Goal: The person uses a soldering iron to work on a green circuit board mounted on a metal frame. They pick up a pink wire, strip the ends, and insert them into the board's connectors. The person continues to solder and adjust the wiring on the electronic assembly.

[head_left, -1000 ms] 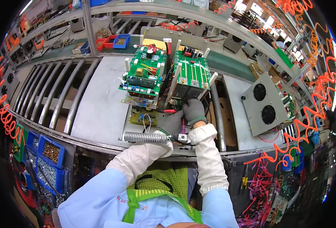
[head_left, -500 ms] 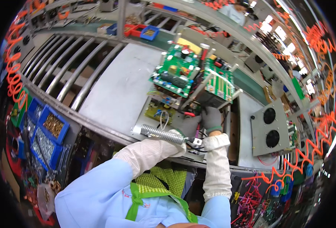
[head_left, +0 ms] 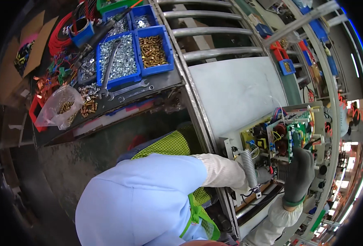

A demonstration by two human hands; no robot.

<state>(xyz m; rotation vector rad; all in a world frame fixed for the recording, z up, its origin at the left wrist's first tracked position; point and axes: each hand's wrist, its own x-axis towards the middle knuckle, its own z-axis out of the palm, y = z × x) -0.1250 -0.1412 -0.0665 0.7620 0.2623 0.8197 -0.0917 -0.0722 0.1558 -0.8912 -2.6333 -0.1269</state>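
Circuit-board unit, three o'clock; your left hand is at its seven, right hand at its five (fingertips hidden; can't tell whether clamped).

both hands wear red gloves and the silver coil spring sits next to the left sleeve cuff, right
Not quite: the head view shows grey gloves, not red, on the left hand and right hand. The silver coil spring does sit next to the left sleeve cuff.

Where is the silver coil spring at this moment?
In the head view, the silver coil spring is right of centre, between the left forearm's white sleeve and the gloved left hand.
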